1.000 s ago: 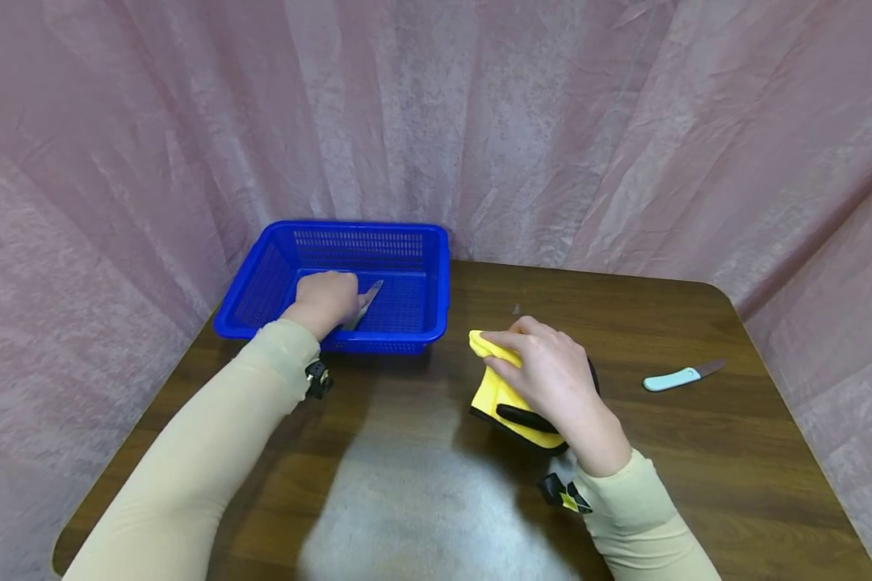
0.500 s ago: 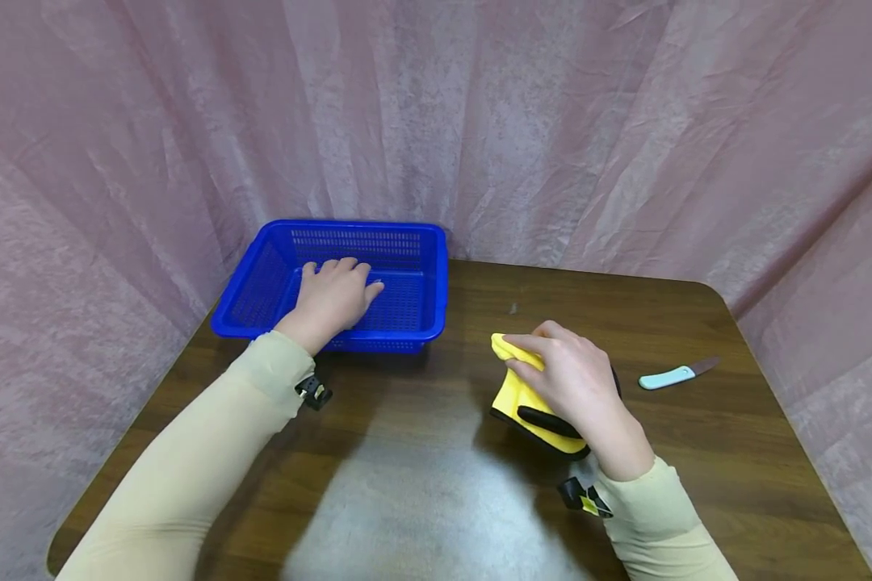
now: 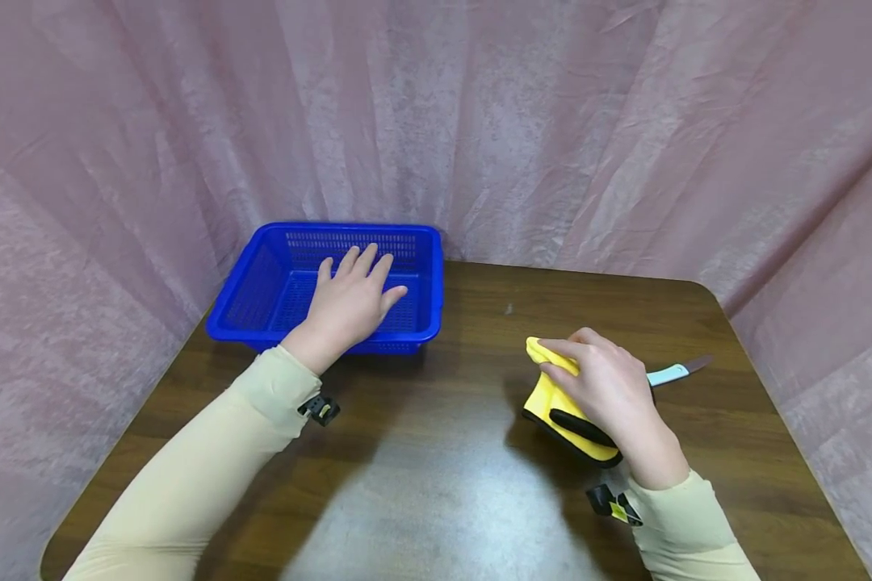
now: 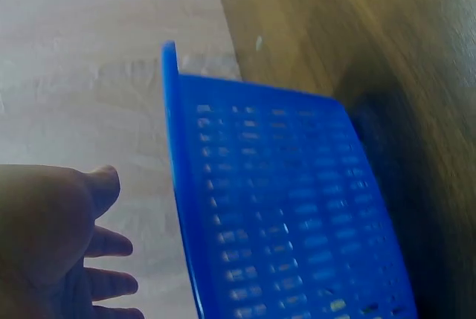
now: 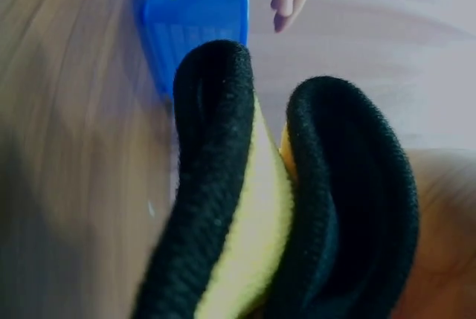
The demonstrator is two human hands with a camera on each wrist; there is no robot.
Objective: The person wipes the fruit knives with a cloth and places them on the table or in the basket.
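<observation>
left hand [image 3: 345, 307]: fingers spread above blue basket [image 3: 257, 278] | right hand [image 3: 614, 383]: pinching yellow cloth [image 3: 547, 399], beneath its palm

The upper part of the head view is filled by a pale pink, velvety curtain [image 3: 436, 121], hung in soft vertical folds and continued down both side edges of the frame. Across the middle and bottom is spread a brown wood-grained table [image 3: 472, 347], its far right corner rounded. A whitish glare [image 3: 429, 516] is thrown on its surface at bottom centre, and the wood is darkened by shadow to the left of it.
</observation>
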